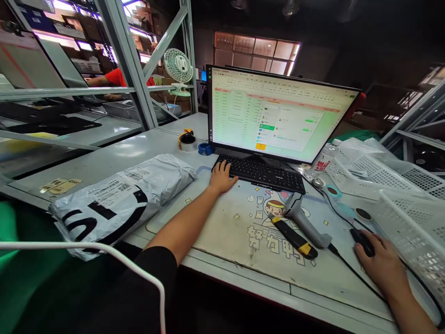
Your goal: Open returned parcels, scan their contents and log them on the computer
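My left hand rests on the left end of the black keyboard, its fingers spread over the keys. On the right side of the desk, my right hand is wrapped over a black computer mouse. Behind the keyboard stands a monitor with a spreadsheet and a chat window on its screen. Between my hands, a grey barcode scanner and a yellow-and-black utility knife lie on the printed desk mat. A white plastic mailing bag lies left of my left arm.
White plastic baskets stand at the right. Tape rolls sit left of the monitor. A small fan is fixed to the metal rack. A white cable loops across the lower left. Another person's red sleeve shows beyond the rack.
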`<state>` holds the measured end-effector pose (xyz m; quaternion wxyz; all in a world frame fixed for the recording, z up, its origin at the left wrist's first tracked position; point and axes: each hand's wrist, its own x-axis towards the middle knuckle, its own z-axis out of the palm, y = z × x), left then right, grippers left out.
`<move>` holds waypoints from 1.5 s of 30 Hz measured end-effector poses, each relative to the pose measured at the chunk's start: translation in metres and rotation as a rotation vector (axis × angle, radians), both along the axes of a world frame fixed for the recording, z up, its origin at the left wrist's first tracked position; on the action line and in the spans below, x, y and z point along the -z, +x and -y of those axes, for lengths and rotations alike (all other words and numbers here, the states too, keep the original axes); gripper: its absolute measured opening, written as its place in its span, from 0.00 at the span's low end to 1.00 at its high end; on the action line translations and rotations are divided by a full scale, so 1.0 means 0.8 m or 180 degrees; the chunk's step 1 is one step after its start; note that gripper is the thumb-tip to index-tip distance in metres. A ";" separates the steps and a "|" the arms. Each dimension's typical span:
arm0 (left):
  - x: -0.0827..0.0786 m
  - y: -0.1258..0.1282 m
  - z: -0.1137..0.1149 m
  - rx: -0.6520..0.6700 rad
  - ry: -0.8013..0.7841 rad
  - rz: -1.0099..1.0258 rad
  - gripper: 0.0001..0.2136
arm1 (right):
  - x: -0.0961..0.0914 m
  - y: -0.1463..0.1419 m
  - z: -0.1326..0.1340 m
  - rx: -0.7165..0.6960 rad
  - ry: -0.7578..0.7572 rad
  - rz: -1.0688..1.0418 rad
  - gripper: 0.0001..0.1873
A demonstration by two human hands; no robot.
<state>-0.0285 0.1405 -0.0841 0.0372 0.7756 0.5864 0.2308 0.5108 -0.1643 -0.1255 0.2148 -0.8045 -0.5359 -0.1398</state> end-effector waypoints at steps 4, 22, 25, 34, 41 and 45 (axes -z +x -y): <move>-0.005 0.002 0.004 0.0060 0.0073 -0.0196 0.37 | 0.003 -0.003 -0.001 -0.0073 0.0135 0.0160 0.34; 0.003 0.003 -0.008 0.0050 0.0270 -0.0493 0.31 | -0.010 -0.033 -0.005 -0.0091 0.0211 0.0190 0.27; 0.004 0.002 -0.010 0.0041 0.0276 -0.0490 0.33 | -0.011 -0.035 -0.006 -0.0029 0.0173 0.0141 0.27; 0.007 0.001 -0.014 0.0004 0.0380 -0.0483 0.33 | -0.014 -0.038 -0.007 -0.0051 0.0163 0.0004 0.28; 0.007 0.002 -0.014 -0.0009 0.0390 -0.0438 0.32 | -0.013 -0.037 -0.007 -0.0127 0.0197 -0.0016 0.27; 0.006 0.002 -0.012 -0.0008 0.0383 -0.0452 0.33 | -0.011 -0.034 -0.008 -0.0163 0.0228 0.0022 0.27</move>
